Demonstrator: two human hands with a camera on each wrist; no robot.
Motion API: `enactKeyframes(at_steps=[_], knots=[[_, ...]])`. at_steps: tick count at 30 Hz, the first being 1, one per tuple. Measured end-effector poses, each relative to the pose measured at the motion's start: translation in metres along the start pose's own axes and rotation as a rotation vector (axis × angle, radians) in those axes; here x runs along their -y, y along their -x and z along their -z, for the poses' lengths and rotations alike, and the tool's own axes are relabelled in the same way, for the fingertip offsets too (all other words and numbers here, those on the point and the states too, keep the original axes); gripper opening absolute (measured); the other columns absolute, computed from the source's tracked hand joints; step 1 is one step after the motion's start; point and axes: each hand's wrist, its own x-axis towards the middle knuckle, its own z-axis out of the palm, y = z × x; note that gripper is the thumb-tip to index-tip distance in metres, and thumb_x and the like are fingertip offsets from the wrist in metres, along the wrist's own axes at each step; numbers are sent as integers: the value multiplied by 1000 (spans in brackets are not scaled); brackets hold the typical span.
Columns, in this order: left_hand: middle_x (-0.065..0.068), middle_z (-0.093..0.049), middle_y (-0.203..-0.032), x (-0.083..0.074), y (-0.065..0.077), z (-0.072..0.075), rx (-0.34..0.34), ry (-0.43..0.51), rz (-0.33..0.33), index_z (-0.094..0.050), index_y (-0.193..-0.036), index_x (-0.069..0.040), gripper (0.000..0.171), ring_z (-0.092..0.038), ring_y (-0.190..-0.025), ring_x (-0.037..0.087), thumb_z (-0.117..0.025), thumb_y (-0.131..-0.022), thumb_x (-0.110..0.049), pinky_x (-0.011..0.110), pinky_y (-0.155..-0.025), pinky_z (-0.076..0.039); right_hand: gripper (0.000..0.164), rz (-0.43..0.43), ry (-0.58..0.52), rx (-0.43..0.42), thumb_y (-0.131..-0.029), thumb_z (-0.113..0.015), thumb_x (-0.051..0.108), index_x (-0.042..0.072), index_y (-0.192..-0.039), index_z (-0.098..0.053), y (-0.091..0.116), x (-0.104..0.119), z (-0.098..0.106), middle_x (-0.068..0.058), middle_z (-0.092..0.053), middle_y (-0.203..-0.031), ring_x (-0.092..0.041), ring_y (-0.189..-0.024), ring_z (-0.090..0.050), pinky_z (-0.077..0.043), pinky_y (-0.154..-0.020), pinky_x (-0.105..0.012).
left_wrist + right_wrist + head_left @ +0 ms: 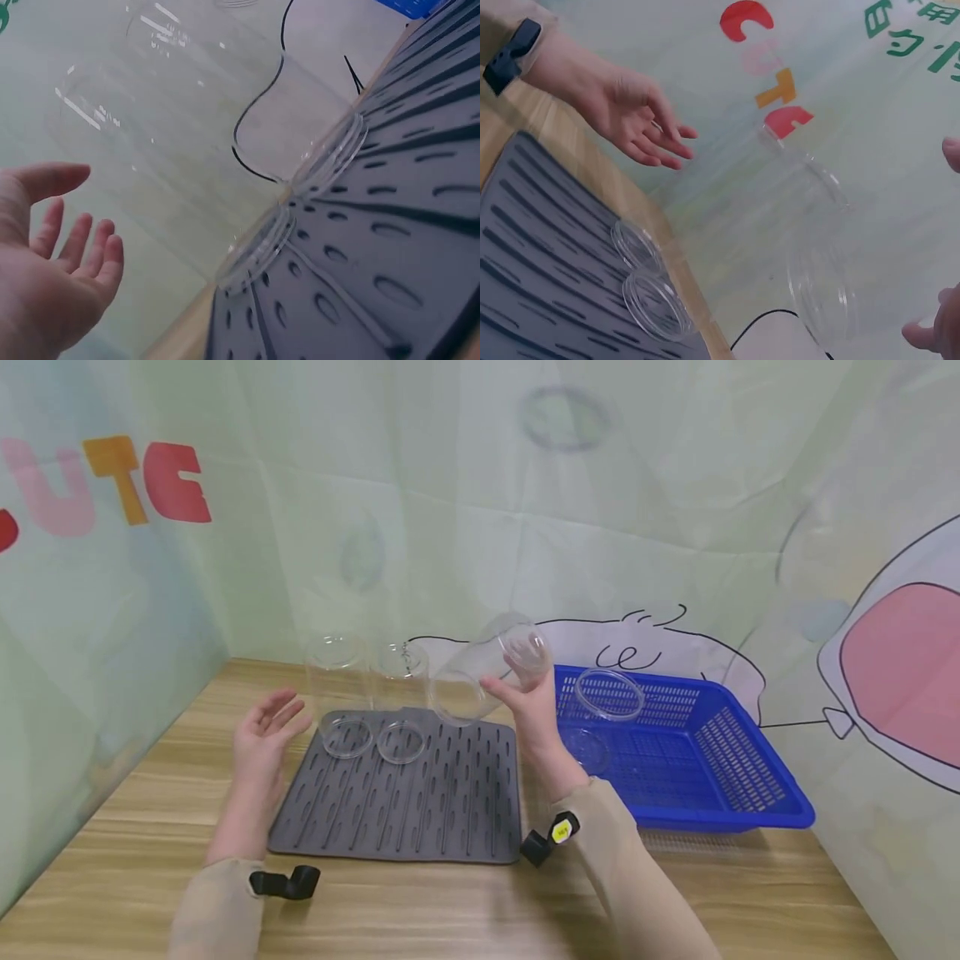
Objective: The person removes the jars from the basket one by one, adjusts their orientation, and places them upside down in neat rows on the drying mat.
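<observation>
My right hand [534,710] grips a clear cylindrical cup [483,656] by its far end. That cup is tilted in the air above the back right of a grey slotted drying mat [450,802]. Two more clear cups, a left one [341,693] and a right one [400,697], stand upright side by side on the mat's back left. My left hand [262,735] hovers beside the left cup with fingers loosely bent and nothing in them; the left wrist view shows a gap between them. In the right wrist view only fingertips [945,322] appear at the edge.
A blue plastic basket [750,752] stands right of the mat, with another clear cup [609,695] in its left part. The wooden table [420,902] meets a printed curtain [450,527] behind and at both sides.
</observation>
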Motion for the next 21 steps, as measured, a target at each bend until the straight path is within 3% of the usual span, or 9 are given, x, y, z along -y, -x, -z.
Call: enactKeyframes(at_steps=[4, 7, 10, 18, 21], knots=[[-14, -52, -125, 8, -6, 16, 41, -113, 96, -48, -129, -19, 46, -49, -126, 10, -60, -92, 4, 6, -89, -49, 93, -35, 137, -10, -74, -75, -3, 12, -152, -25, -6, -6, -4, -15, -41, -149, -32, -137, -39, -41, -112, -49], [-4, -43, -146, 13, -9, 25, 56, -188, 154, -36, -148, -17, 61, -36, -142, 14, -61, -94, -1, 9, -101, -44, 95, -63, 236, -22, -75, -78, 2, 13, -152, -25, -7, -11, -7, -15, -39, -150, -33, -137, -39, -42, -111, -47], [5, -25, -162, 20, -12, 31, 66, -258, 189, -23, -155, -9, 70, -27, -148, 18, -58, -95, -1, 14, -111, -38, 98, -99, 305, -34, -74, -81, 6, 12, -153, -24, -6, -17, -11, -13, -37, -151, -31, -138, -39, -40, -113, -45], [11, -11, -164, 34, -17, 38, 156, -403, 231, -13, -156, -8, 76, -18, -151, 27, -55, -94, 4, 30, -121, -27, 101, -132, 433, -28, -72, -85, 14, 12, -153, -25, 0, -38, -18, -11, -38, -153, -31, -144, -32, -30, -119, -46], [12, -10, -164, 37, -19, 40, 174, -425, 236, -12, -157, -8, 77, -16, -151, 29, -54, -93, 5, 29, -120, -27, 103, -118, 469, -38, -69, -87, 16, 11, -152, -27, 2, -47, -19, -12, -40, -152, -32, -143, -34, -31, -119, -47]])
